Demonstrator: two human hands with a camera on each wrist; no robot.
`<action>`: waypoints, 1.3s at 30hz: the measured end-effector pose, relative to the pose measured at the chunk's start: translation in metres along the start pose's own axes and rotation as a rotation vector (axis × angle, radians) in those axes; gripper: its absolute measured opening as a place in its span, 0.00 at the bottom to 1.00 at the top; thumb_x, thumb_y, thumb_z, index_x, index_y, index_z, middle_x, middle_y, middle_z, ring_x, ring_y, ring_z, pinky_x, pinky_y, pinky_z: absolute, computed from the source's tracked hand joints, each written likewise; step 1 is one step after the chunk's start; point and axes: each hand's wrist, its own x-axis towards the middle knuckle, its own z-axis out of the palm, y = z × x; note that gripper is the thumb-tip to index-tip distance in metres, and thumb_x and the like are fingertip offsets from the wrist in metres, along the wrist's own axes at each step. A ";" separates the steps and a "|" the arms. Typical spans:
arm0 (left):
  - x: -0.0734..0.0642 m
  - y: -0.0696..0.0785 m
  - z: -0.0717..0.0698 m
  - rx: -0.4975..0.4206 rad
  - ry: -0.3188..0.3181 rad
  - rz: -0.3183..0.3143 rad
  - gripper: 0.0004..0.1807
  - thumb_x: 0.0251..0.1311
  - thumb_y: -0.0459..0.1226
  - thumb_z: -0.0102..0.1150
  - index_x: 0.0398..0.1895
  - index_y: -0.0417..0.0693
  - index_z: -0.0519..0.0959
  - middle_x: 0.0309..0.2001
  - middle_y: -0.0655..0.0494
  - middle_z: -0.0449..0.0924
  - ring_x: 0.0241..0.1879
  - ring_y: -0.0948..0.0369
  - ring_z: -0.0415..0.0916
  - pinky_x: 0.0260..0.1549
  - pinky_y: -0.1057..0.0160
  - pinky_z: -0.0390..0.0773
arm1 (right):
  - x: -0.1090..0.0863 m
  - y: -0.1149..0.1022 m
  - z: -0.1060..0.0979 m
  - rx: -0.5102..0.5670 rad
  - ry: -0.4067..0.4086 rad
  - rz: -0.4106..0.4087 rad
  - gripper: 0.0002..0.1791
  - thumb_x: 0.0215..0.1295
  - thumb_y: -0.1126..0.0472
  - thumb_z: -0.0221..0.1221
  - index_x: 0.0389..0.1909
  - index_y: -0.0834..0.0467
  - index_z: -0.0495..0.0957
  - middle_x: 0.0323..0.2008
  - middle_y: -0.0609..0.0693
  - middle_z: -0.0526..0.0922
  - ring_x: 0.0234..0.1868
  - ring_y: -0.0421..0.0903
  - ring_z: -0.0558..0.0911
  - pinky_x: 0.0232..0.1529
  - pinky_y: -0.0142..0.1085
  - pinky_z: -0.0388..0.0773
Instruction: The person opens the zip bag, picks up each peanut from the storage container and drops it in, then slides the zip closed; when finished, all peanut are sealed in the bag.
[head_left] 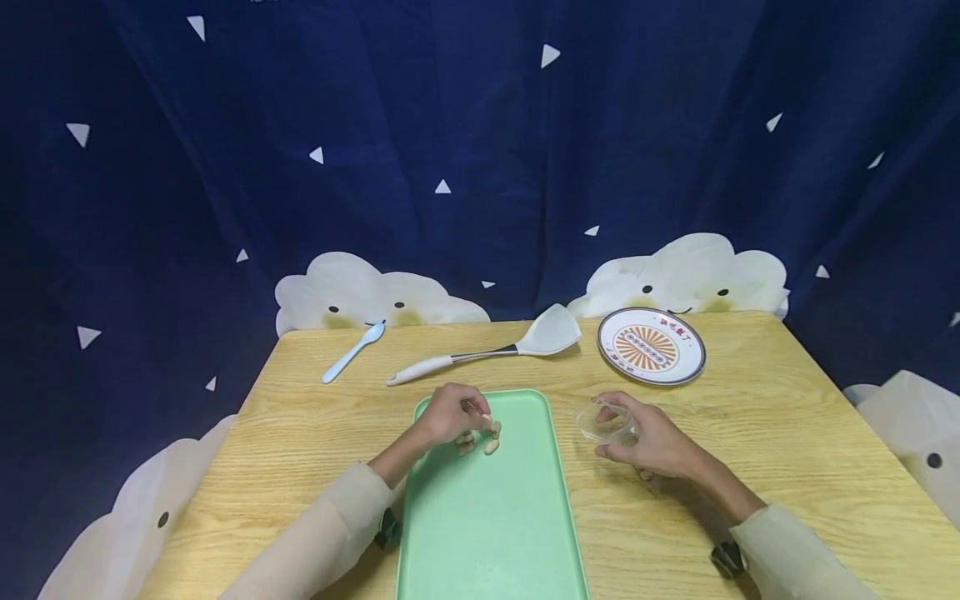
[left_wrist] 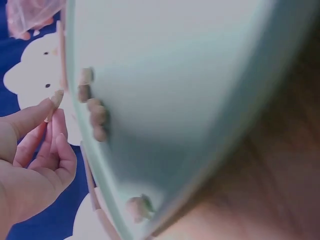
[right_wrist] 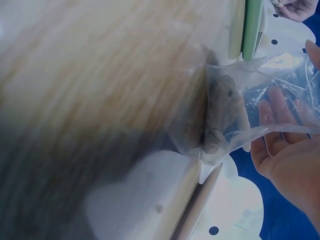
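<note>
My left hand [head_left: 453, 414] is over the far end of a green tray [head_left: 491, 525], pinching a peanut [left_wrist: 56, 100] between thumb and fingertips. Below it, several pale peanuts in their shells [head_left: 492, 447] lie on the tray; the left wrist view shows a row of peanuts [left_wrist: 98, 117] and another lump [left_wrist: 135, 207] near the rim. To the right of the tray, my right hand [head_left: 651, 437] holds a clear plastic bag [head_left: 602, 422] with its mouth spread, fingers and thumb around it. Brownish peanuts [right_wrist: 222, 110] sit in the bag's lower part.
Behind the tray lies a white spatula [head_left: 551, 332] with a metal shaft. A small blue spoon [head_left: 352, 353] is at the back left, a patterned plate [head_left: 651, 347] at the back right. The wooden table [head_left: 300, 467] ends at a dark blue curtain [head_left: 480, 125].
</note>
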 end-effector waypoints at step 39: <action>0.019 0.094 0.067 -0.389 -0.016 0.078 0.06 0.45 0.34 0.73 0.24 0.41 0.85 0.26 0.51 0.86 0.22 0.68 0.81 0.24 0.71 0.78 | -0.001 -0.001 0.000 0.044 -0.021 0.005 0.37 0.51 0.49 0.69 0.62 0.52 0.66 0.46 0.50 0.82 0.48 0.52 0.80 0.44 0.44 0.74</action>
